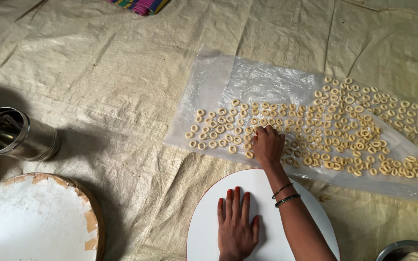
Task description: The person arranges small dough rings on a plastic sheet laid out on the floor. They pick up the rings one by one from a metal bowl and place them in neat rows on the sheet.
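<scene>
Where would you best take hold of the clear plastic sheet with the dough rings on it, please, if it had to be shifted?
Grip the plastic sheet by its bare far-left corner, coming from the left. That part carries no dough rings and already lifts slightly off the woven mat. The right hand rests on rings at the near edge, so that side is probably poorer.

Soft, even daylight, sharp focus; a dark shadow beside the steel canister [18, 134].
</scene>
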